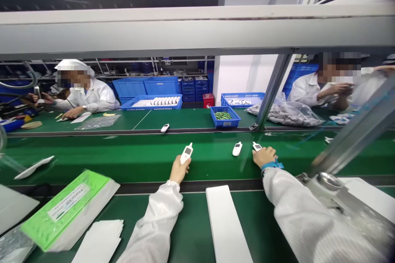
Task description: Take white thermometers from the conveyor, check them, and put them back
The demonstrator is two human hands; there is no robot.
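My left hand [180, 169] grips the lower end of a white handheld device with a small grey screen [187, 153], which rests on the green conveyor belt [138, 160]. My right hand [263, 156], with a blue wrist strap, holds a matching device [257, 146], mostly hidden behind the fingers. Between my hands lies a third white device [237, 148], apart from both. A fourth device [165, 128] sits farther away, near the belt's far edge.
A green-and-white packaged item [66, 209], white sheets [98, 242] and a long white strip [225, 226] lie on the near bench. A grey metal beam crosses above the belt. Beyond it, two co-workers [88, 92] [327, 88] sit among blue crates and baskets.
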